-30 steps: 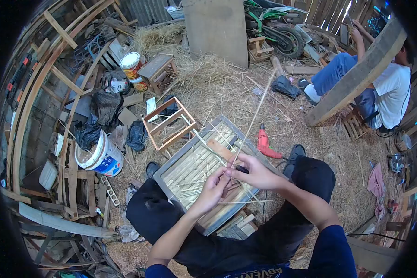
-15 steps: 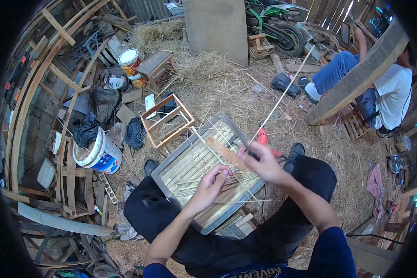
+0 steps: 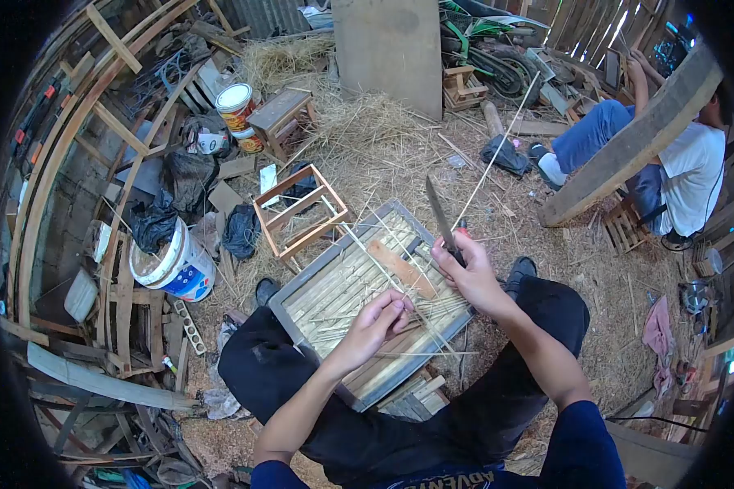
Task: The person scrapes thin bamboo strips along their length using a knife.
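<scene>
My right hand [image 3: 471, 273] is closed around the dark handle of a knife [image 3: 439, 213], its blade pointing up and away from me. My left hand [image 3: 375, 326] is pinched shut at the near end of a long, thin bamboo strip [image 3: 497, 151]. The strip slants up to the right and passes behind my right hand, where part of it is hidden. Below both hands lies a framed slatted wooden panel [image 3: 302, 295], with several thin strips [image 3: 342, 332] scattered across it. A flat brown piece [image 3: 400, 267] rests on the panel between the hands and its far edge.
A small wooden frame [image 3: 284, 213] stands beyond the panel. To the left are a white bucket [image 3: 189, 273], paint cans [image 3: 235, 106] and a wooden stool [image 3: 279, 114]. Another person [image 3: 685, 167] sits at right behind a slanted post [image 3: 628, 155]. Straw and shavings cover the floor.
My right hand has moved slightly right and down, and the knife has turned so its blade stands clear of the strip. My left hand keeps its pinch. The camera view has shifted slightly.
</scene>
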